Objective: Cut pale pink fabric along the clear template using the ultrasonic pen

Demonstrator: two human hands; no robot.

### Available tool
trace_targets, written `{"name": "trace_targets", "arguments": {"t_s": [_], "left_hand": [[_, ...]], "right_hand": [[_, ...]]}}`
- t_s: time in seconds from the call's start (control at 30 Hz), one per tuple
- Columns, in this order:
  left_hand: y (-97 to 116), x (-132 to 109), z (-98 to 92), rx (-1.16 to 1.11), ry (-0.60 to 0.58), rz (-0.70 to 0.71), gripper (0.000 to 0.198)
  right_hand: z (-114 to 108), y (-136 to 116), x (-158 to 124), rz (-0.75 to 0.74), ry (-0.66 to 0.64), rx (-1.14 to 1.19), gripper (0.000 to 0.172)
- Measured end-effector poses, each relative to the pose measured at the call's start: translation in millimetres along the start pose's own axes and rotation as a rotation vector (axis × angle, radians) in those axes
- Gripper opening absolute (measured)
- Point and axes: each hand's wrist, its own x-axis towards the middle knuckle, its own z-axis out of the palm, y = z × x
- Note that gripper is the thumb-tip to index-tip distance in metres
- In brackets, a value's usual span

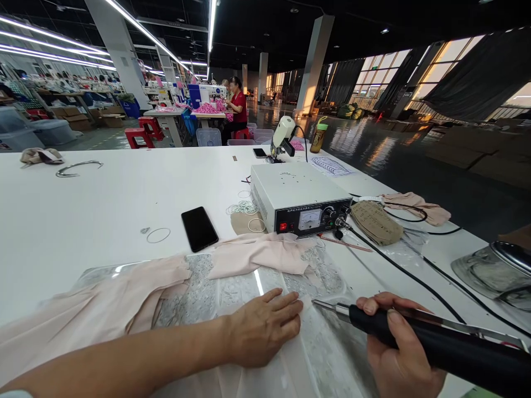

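Left hand (265, 331) is palm down, fingers out and close together, pressing on a pale cloth (286, 370), not gripping anything. So that cloth is right under it, on top of a clear, scuffed board (199, 282).

Going left to right: off to the left of that hand there's a heap of pale pink cloth (83, 309). Just past the fingers lies another pink piece (257, 254), with a phone (199, 228) beyond the wrist and a metal box with a dial (305, 190) farther out. To the right of the fingertips, the metal tip (326, 304) of a black tool (448, 348) sits right by the cloth's edge. Right hand (404, 348) is wrapped around the handle.

My guess is the step in hand is running that tip along the edge while the left hand pins it. I'd say the next move calls for a flat cloth, a steady tip and fingers out of its way.

Hard to make out: whether the tip actually touches the cloth, and what the thin silver thing (468, 330) along the handle is. The left palm hides some cloth, and the tool's back end runs out of view.
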Motion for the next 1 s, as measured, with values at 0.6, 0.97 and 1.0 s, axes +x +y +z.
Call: {"name": "trace_targets", "arguments": {"t_s": [0.6, 0.97, 1.0], "left_hand": [[1.8, 0.3, -2.2, 0.000, -0.004, 0.009, 0.035], [3.1, 0.8, -7.0, 0.035, -0.033, -0.002, 0.037], [3.1, 0.8, -7.4, 0.036, -0.035, -0.001, 0.037]], "right_hand": [[0.8, -0.8, 1.1, -0.025, -0.011, 0.007, 0.017], [8.2, -2.3, 0.5, -0.007, -0.017, 0.024, 0.019], [8.9, -1.8, 0.3, -0.004, -0.018, 0.023, 0.019]]}}
